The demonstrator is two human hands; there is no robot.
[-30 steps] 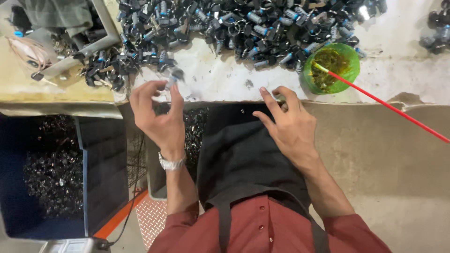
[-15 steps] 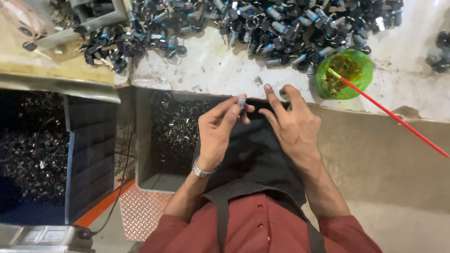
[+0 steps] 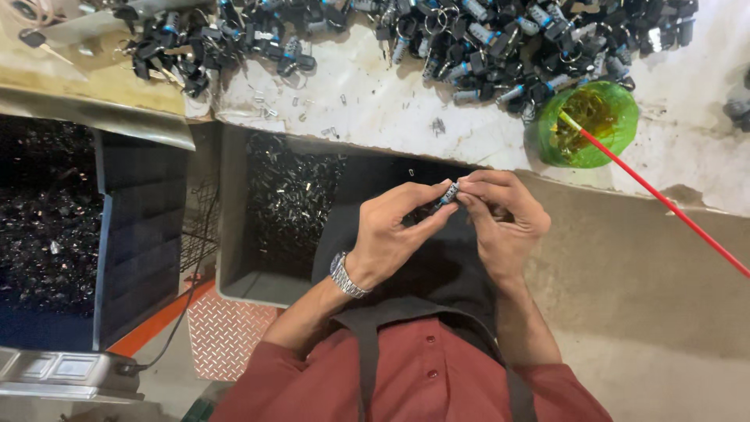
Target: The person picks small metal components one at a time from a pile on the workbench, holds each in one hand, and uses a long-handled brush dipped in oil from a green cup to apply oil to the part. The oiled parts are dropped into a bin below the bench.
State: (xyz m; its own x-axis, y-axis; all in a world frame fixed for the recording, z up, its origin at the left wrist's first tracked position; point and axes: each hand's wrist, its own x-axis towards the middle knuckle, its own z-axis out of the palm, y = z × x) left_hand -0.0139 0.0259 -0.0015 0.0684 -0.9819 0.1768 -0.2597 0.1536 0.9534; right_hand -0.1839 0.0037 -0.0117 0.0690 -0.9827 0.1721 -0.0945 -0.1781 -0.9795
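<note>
- We see both hands meeting in front of the chest, over a black apron (image 3: 437,281).
- The left hand (image 3: 394,230) and the right hand (image 3: 500,223) pinch one small cylinder-shaped metal part (image 3: 448,194) between thumb and fingertips, each hand at one end; the other fingers are curled in.
- The part looks silvery with a dark band, and it sits tilted just below the edge of the workbench (image 3: 391,109).
- On the left wrist we spot a metal-band watch (image 3: 344,275), and red sleeves run down to the bottom of the view.
- Up on the pale, scuffed bench lies a big heap of dark parts (image 3: 500,39), black pieces mixed with shiny rings and silver-blue barrels, well apart from the hands.
- A few tiny loose metal bits (image 3: 269,105) are scattered on the bench beside the heap.
- To the right stands a round green bowl (image 3: 605,141), see-through plastic, with some yellowish-brown stuff inside; we cannot tell what it is.
- A thin red stick (image 3: 664,203) rests in the bowl and slants out to the right edge.
- Under the bench, just left of the hands, a grey bin (image 3: 230,234) holds small dark shiny pieces.
- Further left, a blue crate (image 3: 141,227) is filled with more dark, glinting bits.
</note>
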